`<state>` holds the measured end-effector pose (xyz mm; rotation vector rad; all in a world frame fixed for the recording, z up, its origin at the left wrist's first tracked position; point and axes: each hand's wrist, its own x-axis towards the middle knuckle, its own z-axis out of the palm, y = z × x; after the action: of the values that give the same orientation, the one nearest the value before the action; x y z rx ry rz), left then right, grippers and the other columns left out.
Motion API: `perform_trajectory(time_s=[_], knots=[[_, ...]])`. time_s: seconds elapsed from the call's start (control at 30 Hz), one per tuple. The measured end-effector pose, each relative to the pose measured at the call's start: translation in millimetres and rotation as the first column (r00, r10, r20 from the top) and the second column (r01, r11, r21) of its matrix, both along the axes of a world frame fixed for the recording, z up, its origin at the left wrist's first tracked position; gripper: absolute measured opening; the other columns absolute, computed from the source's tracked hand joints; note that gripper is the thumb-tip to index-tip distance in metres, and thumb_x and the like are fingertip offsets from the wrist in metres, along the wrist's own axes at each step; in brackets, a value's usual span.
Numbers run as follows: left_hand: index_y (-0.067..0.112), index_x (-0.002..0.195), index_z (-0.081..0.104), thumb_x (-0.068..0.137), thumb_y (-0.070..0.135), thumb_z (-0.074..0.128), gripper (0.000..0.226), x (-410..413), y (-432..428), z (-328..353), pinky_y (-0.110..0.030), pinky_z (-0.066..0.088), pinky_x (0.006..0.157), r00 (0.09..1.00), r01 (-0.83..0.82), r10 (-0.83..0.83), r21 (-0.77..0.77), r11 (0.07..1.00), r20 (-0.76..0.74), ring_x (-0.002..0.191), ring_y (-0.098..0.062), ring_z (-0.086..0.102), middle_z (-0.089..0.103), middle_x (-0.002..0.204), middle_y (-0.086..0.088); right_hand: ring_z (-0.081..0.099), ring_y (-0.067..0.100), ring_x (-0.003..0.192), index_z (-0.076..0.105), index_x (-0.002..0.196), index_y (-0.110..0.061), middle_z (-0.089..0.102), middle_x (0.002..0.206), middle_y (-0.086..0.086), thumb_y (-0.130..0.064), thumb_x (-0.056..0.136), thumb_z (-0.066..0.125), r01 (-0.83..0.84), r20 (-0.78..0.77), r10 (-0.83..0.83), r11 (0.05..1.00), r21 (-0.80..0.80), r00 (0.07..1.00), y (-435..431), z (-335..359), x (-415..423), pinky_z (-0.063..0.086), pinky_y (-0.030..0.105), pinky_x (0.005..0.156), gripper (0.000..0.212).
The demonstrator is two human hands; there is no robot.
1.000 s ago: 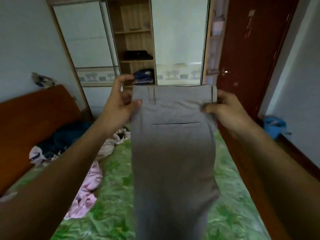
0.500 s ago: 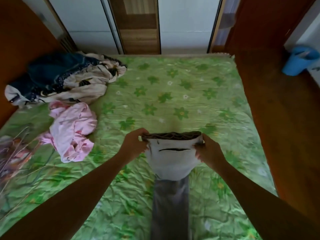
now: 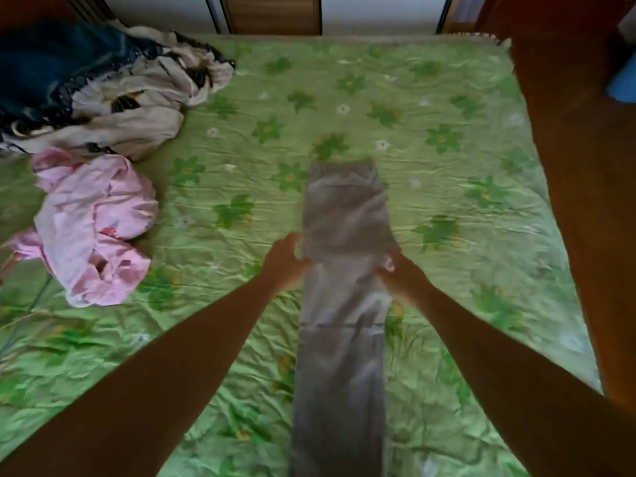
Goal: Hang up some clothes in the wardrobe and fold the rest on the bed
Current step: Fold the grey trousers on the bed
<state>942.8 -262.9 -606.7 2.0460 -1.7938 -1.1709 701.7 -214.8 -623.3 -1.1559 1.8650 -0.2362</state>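
A pair of grey trousers (image 3: 344, 215) lies lengthwise on the green flowered bed sheet (image 3: 447, 173), waistband at the far end, legs running toward me and off the lower edge of view. My left hand (image 3: 285, 259) pinches the left edge of the trousers below the seat. My right hand (image 3: 395, 266) grips the right edge at the same height. The frame is blurred, so finger detail is unclear.
A crumpled pink garment (image 3: 93, 225) lies at the left of the bed, with a beige and dark blue heap of clothes (image 3: 103, 87) behind it. The wardrobe base (image 3: 272, 12) stands past the far edge. Wooden floor (image 3: 585, 166) runs along the right, with a blue object (image 3: 623, 84).
I lowered the trousers from in front of the wardrobe onto the bed. The waistband now lies flat further from me, and both hands have shifted down the side edges.
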Motion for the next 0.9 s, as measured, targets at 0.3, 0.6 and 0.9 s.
perform_trajectory(time_s=[0.3,0.6,0.9], knots=[[0.025,0.096,0.068,0.060,0.045,0.068,0.041,59,225,-221,-0.057,0.057,0.071,0.951,-0.114,0.217,0.403,0.908,-0.221,0.080,-0.034,0.072,0.074,0.086,-0.010,0.066,0.034,0.099,0.051,0.127,-0.013,0.069,0.111,0.011,-0.033,0.092,0.068,0.170,0.006,-0.177,0.952,0.256,0.984,236,-146,38,0.049,0.036,0.078,0.044],[0.015,0.123,0.045,0.085,0.006,0.071,0.046,45,289,-174,-0.026,0.051,0.060,0.834,-0.277,0.407,0.355,0.893,-0.372,0.068,-0.013,0.059,0.062,0.093,-0.013,0.062,0.010,0.071,0.069,0.101,-0.019,0.071,0.076,-0.010,-0.010,0.075,0.076,0.359,0.228,-0.396,0.915,0.187,0.890,288,-157,47,0.049,0.026,0.068,0.028],[-0.002,0.126,0.062,0.085,0.003,0.070,0.042,52,326,-169,-0.041,0.059,0.087,0.634,-0.099,0.608,0.730,0.677,-0.478,0.106,-0.034,0.068,0.070,0.117,-0.021,0.067,0.007,0.077,0.072,0.102,-0.022,0.073,0.085,-0.010,-0.022,0.088,0.075,0.230,0.376,-0.397,0.880,0.416,0.837,324,-139,56,0.049,0.026,0.071,0.014]])
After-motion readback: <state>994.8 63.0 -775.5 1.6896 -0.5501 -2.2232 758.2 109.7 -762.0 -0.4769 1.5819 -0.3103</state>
